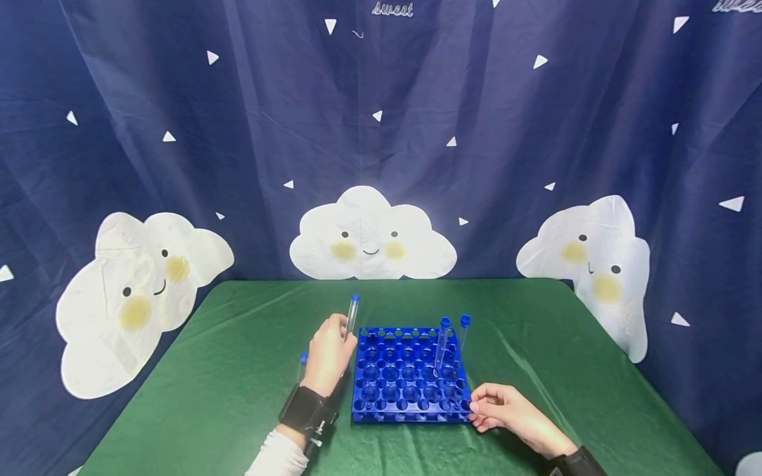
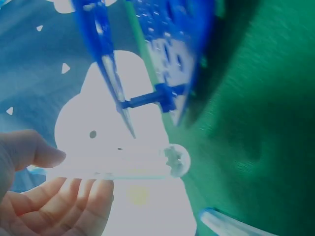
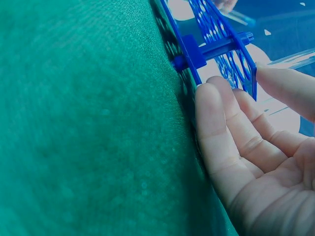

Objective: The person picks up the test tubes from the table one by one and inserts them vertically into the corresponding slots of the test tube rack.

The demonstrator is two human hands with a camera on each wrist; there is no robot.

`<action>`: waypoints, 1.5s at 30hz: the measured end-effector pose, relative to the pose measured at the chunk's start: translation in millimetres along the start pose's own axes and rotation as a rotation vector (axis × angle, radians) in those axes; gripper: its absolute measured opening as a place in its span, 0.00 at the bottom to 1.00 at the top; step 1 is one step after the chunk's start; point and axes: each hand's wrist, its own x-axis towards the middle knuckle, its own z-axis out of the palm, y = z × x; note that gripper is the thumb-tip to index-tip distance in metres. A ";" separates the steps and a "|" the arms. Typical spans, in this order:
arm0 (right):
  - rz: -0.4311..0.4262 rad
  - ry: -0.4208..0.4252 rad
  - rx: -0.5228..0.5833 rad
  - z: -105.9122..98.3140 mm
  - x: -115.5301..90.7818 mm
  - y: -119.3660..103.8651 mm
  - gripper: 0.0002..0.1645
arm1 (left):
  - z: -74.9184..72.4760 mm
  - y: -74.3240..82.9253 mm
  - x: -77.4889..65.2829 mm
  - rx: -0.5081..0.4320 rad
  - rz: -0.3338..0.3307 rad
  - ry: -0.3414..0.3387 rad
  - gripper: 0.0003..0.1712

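Note:
My left hand (image 1: 326, 357) pinches a clear test tube (image 1: 352, 316) with a blue cap between thumb and fingers. The tube stands nearly upright, cap up, beside the back left of a blue test tube rack (image 1: 411, 416). In the left wrist view the tube's lower end (image 2: 178, 160) sticks out past the fingers, apart from the rack. At the rack's front right corner, my right hand (image 1: 506, 411) grips the edge, thumb (image 3: 285, 88) against the top plate and fingertips by the lower plate. One capped tube (image 1: 442, 345) leans in the rack's right side; another capped tube (image 1: 464, 330) rises behind it.
Another blue-capped tube (image 1: 302, 363) is left of my left hand, partly hidden by it. A green cloth (image 1: 238, 370) covers the table. Behind the table hangs a dark blue curtain (image 1: 405, 145) with clouds and triangles.

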 end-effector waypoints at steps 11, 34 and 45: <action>0.005 0.001 -0.011 -0.5 0.0 -0.8 0.21 | -4.9 28.0 -0.6 -0.146 0.090 0.096 0.16; -0.002 0.002 -0.005 -1.5 0.4 0.4 0.15 | 17.3 79.0 -14.5 -0.370 0.204 -0.074 0.16; 0.005 0.003 -0.008 -0.5 -0.5 -0.9 0.20 | 28.9 86.3 -18.2 -0.382 0.240 -0.126 0.17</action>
